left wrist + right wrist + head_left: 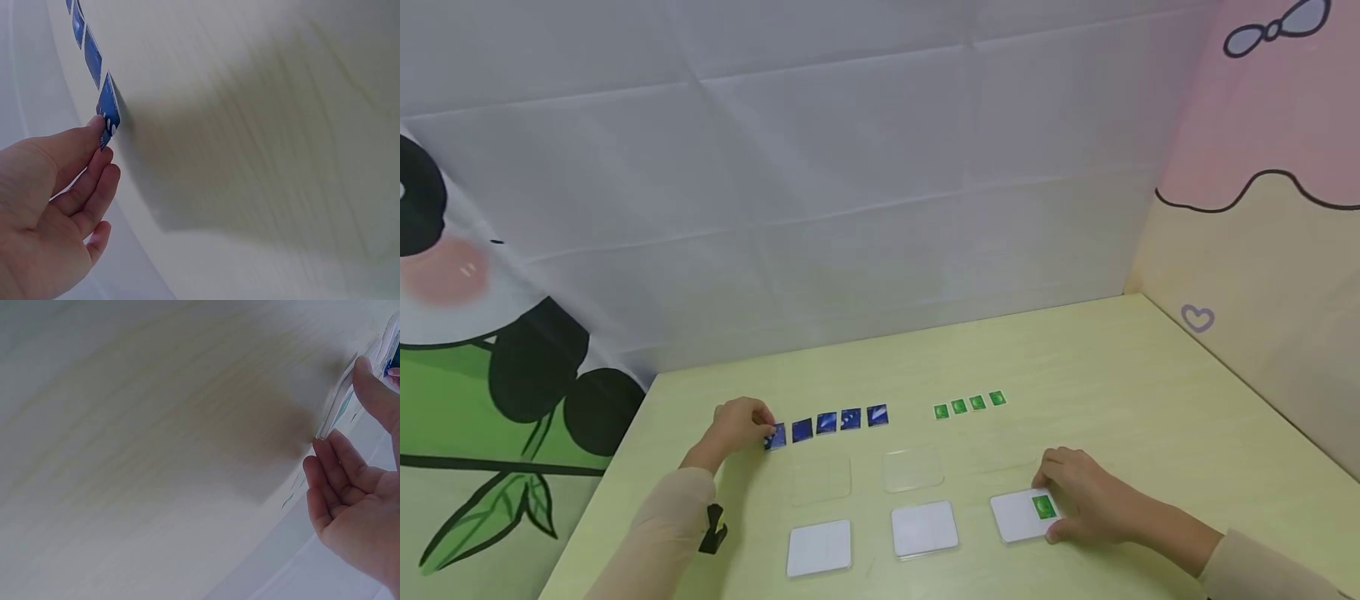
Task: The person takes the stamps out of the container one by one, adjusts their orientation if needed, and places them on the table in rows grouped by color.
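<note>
My left hand (737, 425) pinches the lower left part of the leftmost small blue picture card (778, 435), between thumb and fingers in the left wrist view. To its right, several similar blue cards (826, 423) form a row. At the right, my right hand (1086, 496) grips a white rounded card in a clear case (1017, 515) by its right side, thumb at the near edge and fingers at the far edge. On that card's right part lies a small green picture card (1043, 507). The right wrist view shows the cased card (339, 397) edge-on.
Several small green cards (958, 406) line up at the back. Two clear covers (822, 481) lie before the blue row. Nearer stand two white cased cards, one on the left (819, 548) and one in the middle (924, 528). Fabric walls (850, 167) border the table (1150, 400).
</note>
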The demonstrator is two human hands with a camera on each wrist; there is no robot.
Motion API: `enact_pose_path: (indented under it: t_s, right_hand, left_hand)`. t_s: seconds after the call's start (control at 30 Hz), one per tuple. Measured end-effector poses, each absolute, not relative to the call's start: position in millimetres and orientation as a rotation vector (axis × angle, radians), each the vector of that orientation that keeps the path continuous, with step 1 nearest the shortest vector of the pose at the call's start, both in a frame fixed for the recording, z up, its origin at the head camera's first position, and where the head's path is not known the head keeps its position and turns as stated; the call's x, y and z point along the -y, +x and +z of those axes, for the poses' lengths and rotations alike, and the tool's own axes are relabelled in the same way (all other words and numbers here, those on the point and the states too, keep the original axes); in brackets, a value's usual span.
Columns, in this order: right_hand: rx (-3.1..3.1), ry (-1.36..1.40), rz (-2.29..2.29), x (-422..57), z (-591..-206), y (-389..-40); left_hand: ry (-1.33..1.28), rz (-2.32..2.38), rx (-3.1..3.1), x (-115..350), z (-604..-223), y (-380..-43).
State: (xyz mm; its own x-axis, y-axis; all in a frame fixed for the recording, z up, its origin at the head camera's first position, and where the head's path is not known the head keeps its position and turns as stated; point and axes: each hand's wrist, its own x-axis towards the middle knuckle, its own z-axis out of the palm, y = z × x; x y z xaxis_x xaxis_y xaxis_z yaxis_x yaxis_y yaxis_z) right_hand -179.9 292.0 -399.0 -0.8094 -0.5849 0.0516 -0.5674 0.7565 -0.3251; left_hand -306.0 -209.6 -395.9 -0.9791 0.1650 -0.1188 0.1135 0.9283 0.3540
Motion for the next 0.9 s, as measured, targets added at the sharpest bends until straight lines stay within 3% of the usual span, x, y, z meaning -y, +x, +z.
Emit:
enact_pose_path:
  t_s: [0.9]
  right_hand:
    - [-2.918, -0.958, -0.515, -293.0, -406.3, -176.6]
  left_hand:
    - [0.191, 0.554, -2.963, 203.8, -396.7, -290.6]
